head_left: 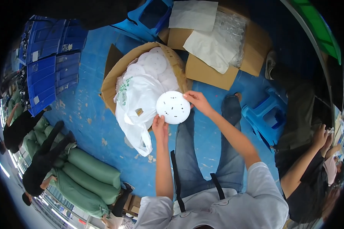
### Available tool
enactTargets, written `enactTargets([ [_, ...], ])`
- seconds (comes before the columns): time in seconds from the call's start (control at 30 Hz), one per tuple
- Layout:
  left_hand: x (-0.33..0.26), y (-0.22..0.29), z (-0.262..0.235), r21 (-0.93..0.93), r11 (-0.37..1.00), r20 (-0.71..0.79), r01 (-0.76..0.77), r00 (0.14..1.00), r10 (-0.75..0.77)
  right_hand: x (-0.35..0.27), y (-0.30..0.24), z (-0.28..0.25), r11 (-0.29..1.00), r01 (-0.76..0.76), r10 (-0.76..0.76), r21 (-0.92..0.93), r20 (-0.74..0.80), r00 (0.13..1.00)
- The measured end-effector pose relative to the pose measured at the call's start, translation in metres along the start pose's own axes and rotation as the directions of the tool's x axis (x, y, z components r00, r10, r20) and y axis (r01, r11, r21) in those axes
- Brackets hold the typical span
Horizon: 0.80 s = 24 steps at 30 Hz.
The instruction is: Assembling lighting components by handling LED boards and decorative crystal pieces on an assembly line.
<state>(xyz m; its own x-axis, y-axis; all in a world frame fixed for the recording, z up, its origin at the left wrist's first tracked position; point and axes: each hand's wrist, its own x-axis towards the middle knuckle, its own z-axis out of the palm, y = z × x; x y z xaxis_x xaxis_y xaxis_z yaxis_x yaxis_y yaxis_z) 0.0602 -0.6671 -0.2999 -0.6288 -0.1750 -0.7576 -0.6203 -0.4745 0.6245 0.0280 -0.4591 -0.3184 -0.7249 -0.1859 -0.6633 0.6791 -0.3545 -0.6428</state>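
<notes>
A round white disc (173,107) with small dark slots and holes is held up between my hands, its flat face toward me. My left hand (160,126) pinches its lower left rim. At its upper right rim, the fingers of my right hand (197,101) are closed on the edge. Just beyond the disc stands a cardboard box (111,88) filled with similar white discs (155,63). A white plastic bag (139,101) with green print hangs over the box's near side, partly covering the discs.
An open carton (212,75) with paper sheets and clear plastic packs lies farther right. A blue stool (269,114) stands right of my legs, near a seated person (309,168). Blue bins (42,82) are stacked at left; people stand by green sacks (88,179).
</notes>
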Motion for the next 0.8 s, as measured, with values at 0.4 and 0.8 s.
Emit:
enactTargets([
  [0.4, -0.122, 0.078, 0.134, 0.364, 0.924, 0.478, -0.116, 0.875, -0.079, -0.178, -0.098, -0.008, 0.947, 0.266, -0.198, 0.182, -0.324, 0.925],
  [0.8, -0.337, -0.030, 0.421, 0.465, 0.883, 0.759, -0.069, 0.544, -0.358, -0.489, -0.085, -0.082, 0.590, 0.655, -0.134, 0.473, -0.742, 0.657],
])
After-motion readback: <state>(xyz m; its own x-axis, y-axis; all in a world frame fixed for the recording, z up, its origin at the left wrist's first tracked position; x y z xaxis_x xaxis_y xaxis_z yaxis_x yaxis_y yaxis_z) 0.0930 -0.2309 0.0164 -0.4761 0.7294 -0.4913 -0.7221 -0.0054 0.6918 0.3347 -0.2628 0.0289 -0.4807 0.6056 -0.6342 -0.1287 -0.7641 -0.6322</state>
